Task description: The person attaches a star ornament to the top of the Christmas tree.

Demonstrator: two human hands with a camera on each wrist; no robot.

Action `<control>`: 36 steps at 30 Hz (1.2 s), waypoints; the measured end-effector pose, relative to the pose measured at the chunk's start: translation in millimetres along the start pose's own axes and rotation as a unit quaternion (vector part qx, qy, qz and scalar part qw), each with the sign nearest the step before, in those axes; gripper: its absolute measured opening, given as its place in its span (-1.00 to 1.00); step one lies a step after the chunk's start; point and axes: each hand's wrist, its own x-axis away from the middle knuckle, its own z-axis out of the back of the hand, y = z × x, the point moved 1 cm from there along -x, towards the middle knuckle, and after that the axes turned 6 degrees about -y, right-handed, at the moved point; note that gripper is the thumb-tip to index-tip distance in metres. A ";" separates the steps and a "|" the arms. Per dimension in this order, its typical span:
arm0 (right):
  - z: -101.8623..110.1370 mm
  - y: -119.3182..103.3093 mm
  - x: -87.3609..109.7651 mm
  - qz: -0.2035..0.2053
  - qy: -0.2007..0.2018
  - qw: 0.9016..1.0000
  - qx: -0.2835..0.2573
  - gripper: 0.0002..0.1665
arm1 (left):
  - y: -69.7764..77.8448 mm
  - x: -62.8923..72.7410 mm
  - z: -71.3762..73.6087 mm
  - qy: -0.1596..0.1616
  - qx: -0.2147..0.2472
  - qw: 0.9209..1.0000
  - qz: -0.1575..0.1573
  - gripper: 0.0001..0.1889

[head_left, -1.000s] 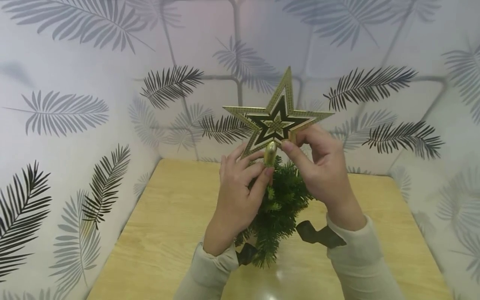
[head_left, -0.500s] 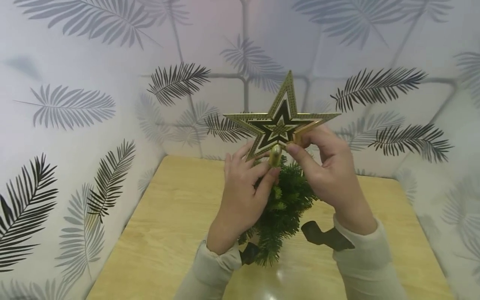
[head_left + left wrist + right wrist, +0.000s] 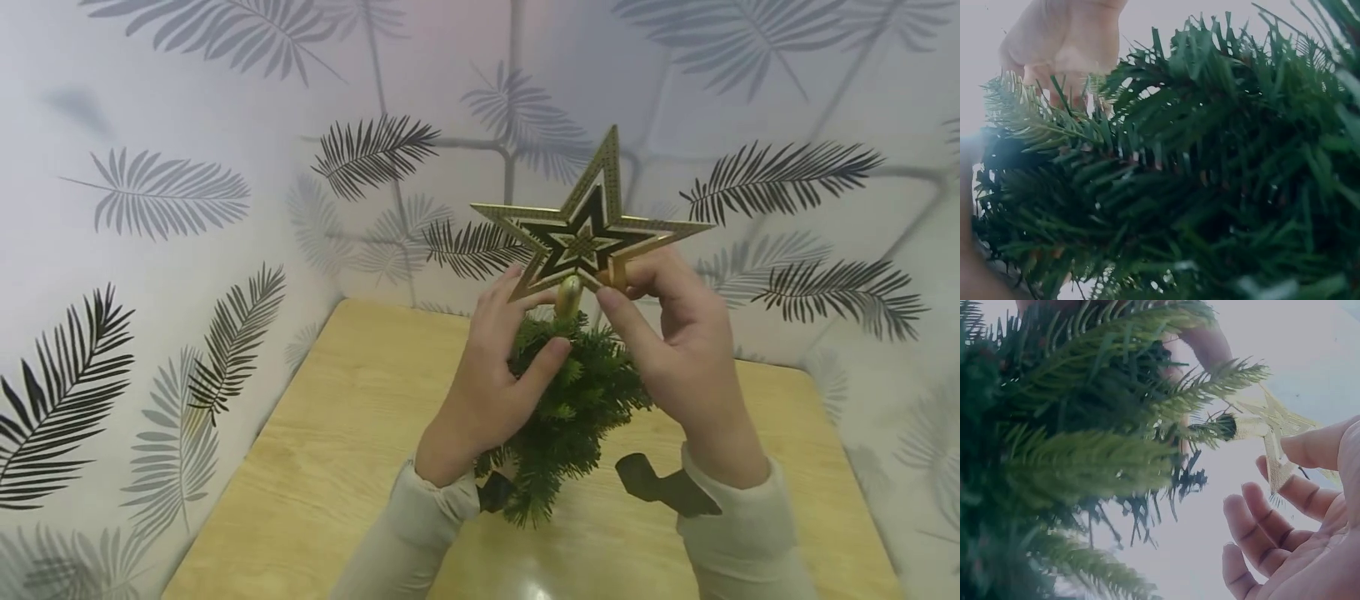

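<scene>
A gold five-pointed star tree topper stands slightly tilted at the tip of a small green artificial Christmas tree. Its hollow gold socket meets the top needles in the head view; the right wrist view shows the socket with its dark opening facing the branch tips. My right hand pinches the star's lower right point between thumb and forefinger, the other fingers loosely bent. Beside the treetop, my left hand has its thumb spread apart from its fingers, which pass partly hidden behind the needles and star.
The tree is over a light wooden table. Pale walls with a leaf pattern rise close behind and at both sides. Dark wrist-mounted pieces stick out from the sleeves near the lower branches.
My left thumb and fingers have let go of the star's socket and spread around the treetop. My right hand still pinches the star. The head view has shifted slightly.
</scene>
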 end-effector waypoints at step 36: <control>88.0 78.2 164.9 -0.229 -0.031 0.936 0.264 -0.25 | -80.9 101.1 28.2 -0.082 -0.251 0.962 0.064 -0.06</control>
